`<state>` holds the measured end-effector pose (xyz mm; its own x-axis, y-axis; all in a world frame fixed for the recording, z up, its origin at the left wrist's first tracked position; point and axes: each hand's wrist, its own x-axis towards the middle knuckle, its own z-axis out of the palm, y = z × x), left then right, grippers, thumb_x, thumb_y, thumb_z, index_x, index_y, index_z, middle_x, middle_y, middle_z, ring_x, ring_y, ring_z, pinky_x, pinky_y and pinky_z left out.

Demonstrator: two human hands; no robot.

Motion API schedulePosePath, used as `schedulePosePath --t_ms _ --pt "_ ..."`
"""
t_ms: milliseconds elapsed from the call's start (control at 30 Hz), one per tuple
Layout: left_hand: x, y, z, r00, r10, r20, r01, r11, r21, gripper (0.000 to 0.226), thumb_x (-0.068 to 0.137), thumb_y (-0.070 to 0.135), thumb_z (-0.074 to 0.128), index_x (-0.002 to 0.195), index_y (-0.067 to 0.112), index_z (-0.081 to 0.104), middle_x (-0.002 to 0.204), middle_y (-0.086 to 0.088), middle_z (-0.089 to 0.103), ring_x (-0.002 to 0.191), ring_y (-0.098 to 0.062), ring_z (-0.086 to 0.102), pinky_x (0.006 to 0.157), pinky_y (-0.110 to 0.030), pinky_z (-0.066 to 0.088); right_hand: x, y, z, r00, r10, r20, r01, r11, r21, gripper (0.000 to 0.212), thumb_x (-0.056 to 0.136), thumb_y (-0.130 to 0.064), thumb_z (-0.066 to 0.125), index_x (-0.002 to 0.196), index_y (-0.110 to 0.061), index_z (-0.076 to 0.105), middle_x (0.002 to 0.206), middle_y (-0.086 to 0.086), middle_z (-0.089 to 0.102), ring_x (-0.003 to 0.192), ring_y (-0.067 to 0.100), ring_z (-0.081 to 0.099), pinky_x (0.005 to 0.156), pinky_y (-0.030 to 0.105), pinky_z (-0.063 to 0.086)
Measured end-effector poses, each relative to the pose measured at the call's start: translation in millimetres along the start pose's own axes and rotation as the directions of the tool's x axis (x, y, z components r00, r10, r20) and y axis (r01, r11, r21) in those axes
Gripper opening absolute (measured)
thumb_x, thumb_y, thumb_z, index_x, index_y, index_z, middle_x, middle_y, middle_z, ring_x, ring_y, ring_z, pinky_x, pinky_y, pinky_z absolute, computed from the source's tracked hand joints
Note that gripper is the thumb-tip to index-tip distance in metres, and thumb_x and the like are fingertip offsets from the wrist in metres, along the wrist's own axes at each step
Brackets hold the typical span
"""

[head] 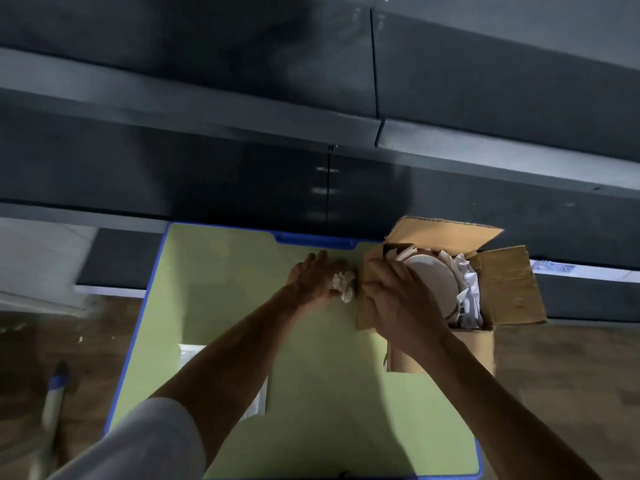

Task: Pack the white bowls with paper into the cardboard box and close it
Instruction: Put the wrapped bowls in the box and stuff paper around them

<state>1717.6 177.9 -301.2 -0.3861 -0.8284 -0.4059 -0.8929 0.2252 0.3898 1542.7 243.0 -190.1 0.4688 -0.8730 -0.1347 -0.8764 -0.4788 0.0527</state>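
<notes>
At least 1 white bowl already sits among crumpled paper in the cardboard box at the worktop's far right edge. The left hand, grip clenched around a paper wad, waits beside it; the right hand presses the near flap, its grip unclear. All flaps are still open.

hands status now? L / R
Left hand: closed on a paper wad on the green surface.
Right hand: on the bowl in the box; grip unclear.
</notes>
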Motion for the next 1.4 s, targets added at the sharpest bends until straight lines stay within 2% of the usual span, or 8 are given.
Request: schedulePosePath --t_ms 267,367,533,633,767,1100,1267,1400 --pt "-23.5 12.9 -5.2 0.99 0.015 -0.138 -0.026 0.997 -0.076 0.019 0.094 0.034 0.053 0.11 0.032 0.064 0.113 -0.002 0.058 0.106 -0.025 0.058 0.085 -0.033 0.045 -0.5 -2.8 4.4 0.995 0.011 -0.097 -0.008 1.0 0.025 0.014 0.082 -0.023 0.058 0.087 -0.02 0.07 0.115 0.0 0.056 0.107 0.026 0.049 0.095 0.04 0.037" --pt "-34.0 12.5 -5.9 0.989 -0.002 -0.146 -0.007 0.998 -0.065 0.022 0.093 0.025 0.05 0.112 0.022 0.062 0.11 -0.007 0.063 0.102 -0.029 0.062 0.08 -0.033 0.046 -0.1 -4.2 3.2 0.994 0.02 -0.108 -0.017 0.999 0.027 0.01 0.08 -0.022 0.061 0.083 -0.02 0.07 0.114 0.0 0.056 0.105 0.027 0.049 0.095 0.04 0.036" --pt "-38.4 15.4 -0.7 0.999 0.045 -0.028 -0.046 0.997 -0.062 0.059 0.088 0.019 0.06 0.14 0.037 0.04 0.127 -0.006 0.051 0.112 -0.027 0.057 0.089 -0.039 0.052 -5.6 -10.7 -4.6 0.991 0.025 -0.129 -0.019 0.999 0.048 0.012 0.082 -0.023 0.06 0.089 -0.02 0.069 0.119 0.0 0.055 0.108 0.03 0.049 0.098 0.044 0.037" --pt "-35.2 20.5 5.4 0.999 0.04 0.006 -0.04 0.999 0.013 0.044 0.089 0.028 0.063 0.132 0.033 0.053 0.132 -0.004 0.044 0.119 -0.026 0.05 0.096 -0.04 0.048 -11.8 -13.1 -9.8 0.99 0.028 -0.135 -0.026 1.0 0.017 0.019 0.085 -0.025 0.049 0.089 -0.022 0.067 0.123 -0.001 0.054 0.113 0.029 0.047 0.101 0.044 0.034" --pt "-39.5 21.6 9.1 0.992 -0.05 -0.115 0.036 0.992 -0.122 0.026 0.089 0.029 0.062 0.116 0.032 0.063 0.116 -0.004 0.053 0.106 -0.026 0.061 0.088 -0.035 0.051 -17.9 -11.6 -9.1 0.99 0.009 -0.139 -0.01 1.0 0.0 0.02 0.082 -0.023 0.047 0.088 -0.021 0.066 0.125 -0.001 0.054 0.119 0.029 0.045 0.102 0.044 0.031" --pt "-78.2 16.9 -30.9 0.92 -0.113 -0.376 0.048 0.983 -0.178 0.031 0.091 0.032 0.058 0.12 0.023 0.059 0.114 -0.004 0.058 0.092 -0.022 0.064 0.077 -0.034 0.055 -15.1 -12.9 -10.2 0.984 0.002 -0.179 0.018 0.994 0.109 0.029 0.083 -0.02 0.056 0.11 -0.023 0.065 0.125 -0.002 0.054 0.118 0.024 0.046 0.106 0.039 0.032" --pt "-96.5 19.8 -50.4 0.811 -0.02 -0.584 -0.097 0.981 -0.167 0.022 0.094 0.029 0.055 0.111 0.019 0.064 0.105 0.0 0.066 0.079 -0.013 0.065 0.066 -0.026 0.053 -20.6 -9.7 -14.6 0.953 0.099 -0.285 -0.026 0.968 0.251 0.036 0.091 -0.023 0.057 0.127 -0.019 0.056 0.123 0.0 0.06 0.109 0.023 0.056 0.095 0.036 0.047" --pt "-104.6 43.4 -67.9 0.786 0.085 -0.612 -0.242 0.954 -0.178 0.025 0.093 0.039 0.055 0.109 0.02 0.058 0.092 0.004 0.068 0.069 -0.011 0.064 0.059 -0.029 0.053 -25.6 -6.6 -15.3 0.924 0.183 -0.336 -0.046 0.926 0.375 0.053 0.097 -0.039 0.047 0.144 -0.016 0.04 0.115 0.005 0.065 0.101 0.02 0.062 0.086 0.035 0.053"
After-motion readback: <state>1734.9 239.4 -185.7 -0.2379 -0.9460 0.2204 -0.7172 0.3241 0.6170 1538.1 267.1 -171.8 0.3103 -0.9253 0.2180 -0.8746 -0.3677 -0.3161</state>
